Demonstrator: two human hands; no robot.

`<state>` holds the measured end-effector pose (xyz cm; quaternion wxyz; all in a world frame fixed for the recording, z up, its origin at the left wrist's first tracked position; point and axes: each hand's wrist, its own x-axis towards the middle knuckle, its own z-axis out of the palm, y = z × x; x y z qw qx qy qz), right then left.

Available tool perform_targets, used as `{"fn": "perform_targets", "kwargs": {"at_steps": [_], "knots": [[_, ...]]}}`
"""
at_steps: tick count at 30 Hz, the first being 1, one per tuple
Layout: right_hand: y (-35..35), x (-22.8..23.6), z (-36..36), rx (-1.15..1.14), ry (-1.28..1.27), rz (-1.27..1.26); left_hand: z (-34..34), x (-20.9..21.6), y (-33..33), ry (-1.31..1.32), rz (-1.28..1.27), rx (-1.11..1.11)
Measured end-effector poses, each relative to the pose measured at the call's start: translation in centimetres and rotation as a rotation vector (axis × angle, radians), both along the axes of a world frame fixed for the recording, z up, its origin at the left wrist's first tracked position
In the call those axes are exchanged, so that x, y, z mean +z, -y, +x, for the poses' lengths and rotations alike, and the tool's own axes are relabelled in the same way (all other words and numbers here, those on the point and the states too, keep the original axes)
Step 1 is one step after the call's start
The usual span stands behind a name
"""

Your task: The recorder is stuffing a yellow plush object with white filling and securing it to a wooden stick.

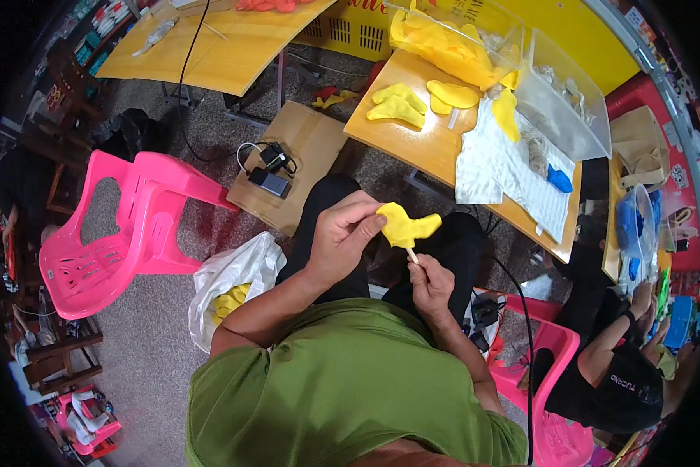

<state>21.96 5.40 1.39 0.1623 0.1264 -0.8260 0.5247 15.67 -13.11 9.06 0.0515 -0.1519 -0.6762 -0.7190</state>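
Above my lap, a small yellow fabric piece (401, 226) with a branching shape is pinched at its left edge by my left hand (341, 237). A thin pale wooden stick (412, 255) enters it from below. Its lower end is gripped by my right hand (432, 287), the fingers curled round it. How far the stick reaches inside the fabric is hidden.
Ahead right, a wooden table (412, 148) bears flat yellow pieces (397, 106), a white cloth (494, 167) and clear bins (564, 109). At left are a pink chair (93, 261) and a white bag (237, 268) of yellow pieces. A co-worker (615, 373) sits at right.
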Motion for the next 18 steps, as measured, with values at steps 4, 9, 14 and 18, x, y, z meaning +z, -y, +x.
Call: {"fn": "perform_targets", "kwargs": {"at_steps": [4, 9, 14, 18], "knots": [[0.3, -0.4, 0.2, 0.011, 0.023, -0.091, 0.1, 0.1, 0.0, -0.06, -0.078, 0.055], [0.6, -0.5, 1.5, 0.067, 0.248, -0.344, 0.5, -1.0, -0.5, -0.035, -0.008, 0.137], [0.9, 0.2, 1.7, 0.219, 0.477, -0.522, 0.6, -1.1, -0.6, 0.003, 0.011, 0.138], [0.8, 0.8, 1.1, 0.234, 0.372, -0.432, 0.6, -0.5, -0.8, -0.036, 0.017, 0.137]]}}
